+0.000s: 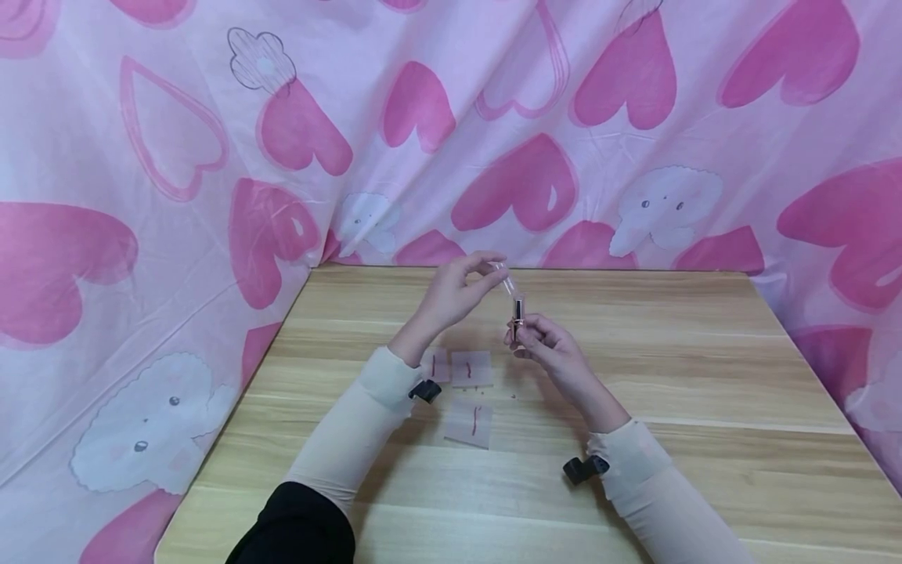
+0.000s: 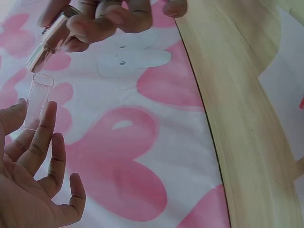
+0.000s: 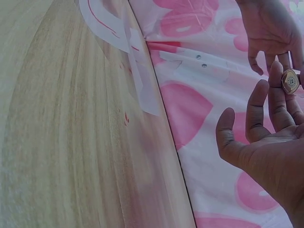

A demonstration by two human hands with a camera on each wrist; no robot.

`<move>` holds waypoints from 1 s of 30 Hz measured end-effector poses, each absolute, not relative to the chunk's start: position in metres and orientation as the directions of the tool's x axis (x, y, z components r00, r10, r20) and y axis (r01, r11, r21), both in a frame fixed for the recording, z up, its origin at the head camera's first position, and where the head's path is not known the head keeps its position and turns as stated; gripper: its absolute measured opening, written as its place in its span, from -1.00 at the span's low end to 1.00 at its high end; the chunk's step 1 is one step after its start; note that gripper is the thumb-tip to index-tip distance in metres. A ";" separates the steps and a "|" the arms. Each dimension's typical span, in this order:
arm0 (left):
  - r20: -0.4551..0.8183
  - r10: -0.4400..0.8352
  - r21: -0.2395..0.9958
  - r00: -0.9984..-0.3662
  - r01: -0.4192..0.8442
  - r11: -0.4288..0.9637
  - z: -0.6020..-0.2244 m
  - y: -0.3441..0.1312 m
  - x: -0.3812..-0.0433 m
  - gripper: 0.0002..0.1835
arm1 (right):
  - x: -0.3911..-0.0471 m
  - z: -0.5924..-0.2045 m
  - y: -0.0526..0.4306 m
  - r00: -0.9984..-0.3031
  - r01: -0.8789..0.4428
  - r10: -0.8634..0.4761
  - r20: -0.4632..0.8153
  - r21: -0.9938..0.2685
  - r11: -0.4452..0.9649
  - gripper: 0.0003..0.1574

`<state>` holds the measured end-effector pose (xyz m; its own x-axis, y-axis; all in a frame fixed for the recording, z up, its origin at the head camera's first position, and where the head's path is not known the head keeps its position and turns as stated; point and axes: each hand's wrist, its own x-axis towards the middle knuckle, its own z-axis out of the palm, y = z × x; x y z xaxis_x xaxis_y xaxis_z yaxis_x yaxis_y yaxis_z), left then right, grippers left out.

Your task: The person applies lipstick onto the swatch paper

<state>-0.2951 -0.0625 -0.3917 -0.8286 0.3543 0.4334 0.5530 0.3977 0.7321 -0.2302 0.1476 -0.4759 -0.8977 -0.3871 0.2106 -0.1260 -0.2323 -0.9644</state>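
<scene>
My left hand [image 1: 454,294] pinches a clear lipstick cap [image 2: 37,102] between thumb and fingertips, its round mouth facing the lipstick. Lower and to the right, my right hand [image 1: 553,348] grips a gold lipstick tube [image 1: 518,313] by its base, the tube standing upright in the head view. From the left wrist, the lipstick's top end lies just off the cap's mouth. In the right wrist view the patterned base of the lipstick [image 3: 290,81] shows between the right hand's fingers, and the cap is largely hidden behind the hands.
Under the hands, small white sheets [image 1: 470,379] with red strokes lie on the wooden table [image 1: 669,376]. Another marked sheet [image 1: 458,423] lies closer to me. Small red specks [image 3: 126,118] dot the wood. A pink heart-print cloth [image 1: 514,180] hangs behind the table.
</scene>
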 end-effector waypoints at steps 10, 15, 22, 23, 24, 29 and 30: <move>0.440 0.412 0.701 -0.798 0.592 0.397 -0.382 -0.060 -0.286 -0.64 | -0.230 -0.475 0.146 -0.903 -0.128 -0.380 0.202 -0.969 -0.210 -0.58; 0.425 0.454 0.676 -0.783 0.608 0.417 -0.380 -0.058 -0.281 -0.63 | -0.229 -0.473 0.146 -0.902 -0.135 -0.376 0.211 -0.967 -0.217 -0.59; 0.414 0.490 0.641 -0.767 0.628 0.441 -0.384 -0.055 -0.276 -0.66 | -0.229 -0.471 0.147 -0.903 -0.145 -0.369 0.222 -0.963 -0.225 -0.72; 0.419 0.492 0.636 -0.763 0.634 0.440 -0.385 -0.055 -0.275 -0.67 | -0.229 -0.471 0.146 -0.903 -0.146 -0.366 0.224 -0.963 -0.227 -0.72; 0.424 0.492 0.633 -0.761 0.637 0.440 -0.386 -0.055 -0.274 -0.67 | -0.229 -0.471 0.147 -0.903 -0.146 -0.366 0.226 -0.961 -0.233 -0.73; 0.439 0.487 0.633 -0.755 0.644 0.429 -0.389 -0.054 -0.273 -0.66 | -0.229 -0.472 0.148 -0.901 -0.144 -0.369 0.229 -0.959 -0.244 -0.78; 0.441 0.485 0.633 -0.755 0.645 0.428 -0.389 -0.053 -0.273 -0.67 | -0.229 -0.472 0.149 -0.900 -0.144 -0.371 0.229 -0.959 -0.245 -0.78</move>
<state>-0.2731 -0.0535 -0.3891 -0.7550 0.4851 0.4412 0.6449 0.4278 0.6333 -0.2295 0.1486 -0.4724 -0.9000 -0.3706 0.2295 -0.1435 -0.2452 -0.9588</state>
